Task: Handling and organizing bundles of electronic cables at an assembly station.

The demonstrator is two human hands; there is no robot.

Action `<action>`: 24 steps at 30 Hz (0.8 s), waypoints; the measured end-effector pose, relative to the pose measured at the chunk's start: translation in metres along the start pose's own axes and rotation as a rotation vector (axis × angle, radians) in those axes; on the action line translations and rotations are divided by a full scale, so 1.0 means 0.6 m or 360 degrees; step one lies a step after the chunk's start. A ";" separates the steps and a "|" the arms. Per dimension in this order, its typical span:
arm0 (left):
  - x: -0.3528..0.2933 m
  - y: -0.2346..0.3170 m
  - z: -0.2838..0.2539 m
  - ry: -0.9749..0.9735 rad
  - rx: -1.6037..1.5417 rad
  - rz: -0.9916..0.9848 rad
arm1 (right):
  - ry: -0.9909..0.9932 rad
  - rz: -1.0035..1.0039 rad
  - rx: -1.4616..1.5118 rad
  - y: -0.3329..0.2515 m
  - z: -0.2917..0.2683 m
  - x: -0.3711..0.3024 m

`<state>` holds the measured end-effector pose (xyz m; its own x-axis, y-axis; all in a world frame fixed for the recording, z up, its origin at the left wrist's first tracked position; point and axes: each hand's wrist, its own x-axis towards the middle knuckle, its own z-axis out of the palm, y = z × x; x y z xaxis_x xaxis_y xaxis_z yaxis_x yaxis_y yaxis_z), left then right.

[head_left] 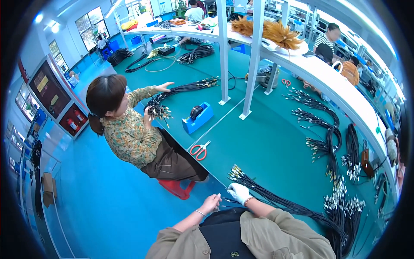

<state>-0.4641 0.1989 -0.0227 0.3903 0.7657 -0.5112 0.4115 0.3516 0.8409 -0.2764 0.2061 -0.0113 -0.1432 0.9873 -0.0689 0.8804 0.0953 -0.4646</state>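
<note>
My left hand [210,203], bare with a bracelet at the wrist, is closed in a pinch at the table's near edge. Its fingertips meet the thin dark end of a black cable [232,201]. My right hand [239,192], in a white glove, is closed round cable just to the right; its fingers partly hide what they grip. Beside the glove lies a bundle of black cables [276,198] with metal connector tips [236,173], running right across the green table. Ahead of my hands are red-handled scissors [199,151].
A blue tape dispenser [197,118] stands further off. A co-worker [129,125] on a red stool [177,188] handles another cable bundle [189,86] at left. More cable bundles [343,207] lie at right. White shelf posts [252,64] rise from the green table [263,142].
</note>
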 end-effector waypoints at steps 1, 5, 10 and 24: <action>-0.005 0.016 0.001 0.0101 -0.0009 0.0063 | -0.0136 0.0065 0.0251 -0.008 -0.015 -0.009; -0.003 0.052 -0.006 0.0059 0.0208 0.0307 | -0.0379 0.0201 0.0793 -0.028 -0.056 -0.037; 0.005 0.094 -0.027 -0.0379 0.0350 -0.0060 | -0.0161 0.0146 0.0811 -0.039 -0.072 -0.051; -0.033 0.095 -0.008 -0.0110 0.0558 0.0697 | -0.0544 0.0188 0.1470 -0.034 -0.089 -0.075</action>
<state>-0.4522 0.2063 0.0365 0.6343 0.7588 -0.1482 0.4435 -0.2001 0.8737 -0.2639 0.1668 0.0488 -0.3281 0.8803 -0.3427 0.2202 -0.2815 -0.9339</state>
